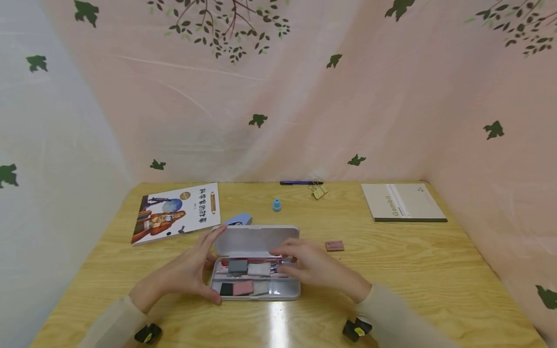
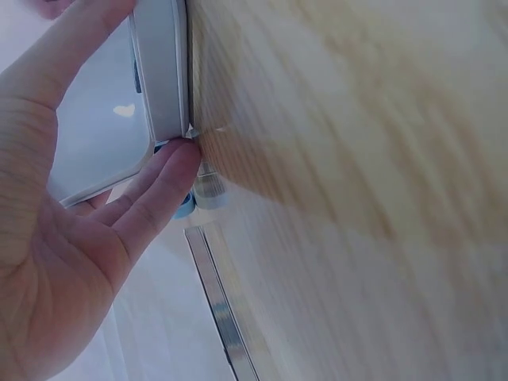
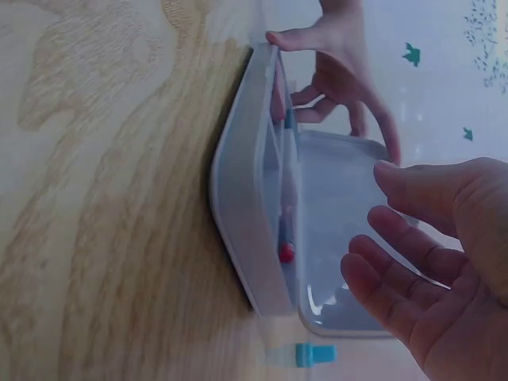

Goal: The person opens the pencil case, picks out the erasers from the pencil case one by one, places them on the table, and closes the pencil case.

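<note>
A white pencil case lies with its lid raised at the back. My left hand grips its left end, thumb at the front corner and fingers reaching to the lid. In the back compartment, a grey eraser and a white eraser rest over pens. Black, pink and whitish blocks fill part of the front one. Above the case's right end hovers my right hand; in the right wrist view its fingers are loosely bent with nothing between them.
Behind the case lies a blue object, partly hidden. An illustrated book is at left, a notebook at right. Farther back are a small blue cone-shaped piece, a pen and a gold binder clip. A reddish block lies right of the case.
</note>
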A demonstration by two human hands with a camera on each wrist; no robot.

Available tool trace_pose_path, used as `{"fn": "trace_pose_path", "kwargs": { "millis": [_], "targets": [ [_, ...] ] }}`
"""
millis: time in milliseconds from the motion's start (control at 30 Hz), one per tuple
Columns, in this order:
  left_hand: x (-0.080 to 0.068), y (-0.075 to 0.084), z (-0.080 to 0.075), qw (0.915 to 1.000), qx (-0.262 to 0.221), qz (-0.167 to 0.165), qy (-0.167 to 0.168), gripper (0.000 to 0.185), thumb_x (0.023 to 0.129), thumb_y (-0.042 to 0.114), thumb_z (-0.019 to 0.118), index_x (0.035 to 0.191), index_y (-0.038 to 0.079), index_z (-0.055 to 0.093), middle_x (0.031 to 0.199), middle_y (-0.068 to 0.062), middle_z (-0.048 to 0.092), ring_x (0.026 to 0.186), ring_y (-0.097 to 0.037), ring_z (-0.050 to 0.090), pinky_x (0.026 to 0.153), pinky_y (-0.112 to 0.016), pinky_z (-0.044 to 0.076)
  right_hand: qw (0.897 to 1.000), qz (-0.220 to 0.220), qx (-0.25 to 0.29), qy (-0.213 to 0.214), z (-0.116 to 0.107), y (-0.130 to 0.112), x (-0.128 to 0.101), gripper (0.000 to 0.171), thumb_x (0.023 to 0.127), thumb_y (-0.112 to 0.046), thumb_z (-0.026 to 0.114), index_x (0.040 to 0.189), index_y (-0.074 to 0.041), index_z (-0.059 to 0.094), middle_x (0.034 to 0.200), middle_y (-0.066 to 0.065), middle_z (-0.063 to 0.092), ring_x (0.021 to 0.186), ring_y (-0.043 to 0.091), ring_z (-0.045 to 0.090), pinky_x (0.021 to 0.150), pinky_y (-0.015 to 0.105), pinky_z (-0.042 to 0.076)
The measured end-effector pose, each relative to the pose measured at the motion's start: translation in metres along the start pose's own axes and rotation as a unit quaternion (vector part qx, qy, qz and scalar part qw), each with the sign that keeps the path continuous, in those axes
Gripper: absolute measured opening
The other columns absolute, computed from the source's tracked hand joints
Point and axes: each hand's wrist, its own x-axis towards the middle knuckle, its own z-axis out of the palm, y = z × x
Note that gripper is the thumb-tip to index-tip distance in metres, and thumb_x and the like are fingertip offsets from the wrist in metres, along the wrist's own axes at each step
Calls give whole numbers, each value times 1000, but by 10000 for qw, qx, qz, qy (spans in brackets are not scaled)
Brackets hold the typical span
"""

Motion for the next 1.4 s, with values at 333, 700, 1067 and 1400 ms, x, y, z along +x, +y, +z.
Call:
{"fn": "trace_pose_path", "kwargs": {
  "millis": [333,700,1067,1400],
  "targets": [
    [1,0,1,9999,114,37,93,144,59,54,96,164,23,2,147,-9,28,97,-12,66,85,-36,57,9946,88,-1008,-247,22,5,14,34,92,-22,77,123,-8,73,111,3,68,92,10,64,78,21,53],
    [1,2,0,9997,126,114,173,144,58,53,96,164,25,3,146,-10,30,96,-13,67,84,-36,57,9940,195,-1073,-84,30,6,15,34,92,-28,77,119,-9,75,105,1,71,91,8,64,78,23,54],
    [-2,1,-2,9998,114,47,163,144,58,53,96,164,20,4,144,-11,32,95,-15,66,83,-37,57,9941,158,-1069,-76,34,5,21,30,90,-26,79,115,-9,76,101,0,72,89,10,64,79,25,54],
    [-1,0,1,9998,122,-30,138,144,58,55,95,164,24,2,148,-10,29,97,-13,66,84,-35,57,9950,80,-998,-16,35,7,19,27,91,-19,76,116,-7,76,104,3,70,85,9,62,73,20,52]
  ]
}}
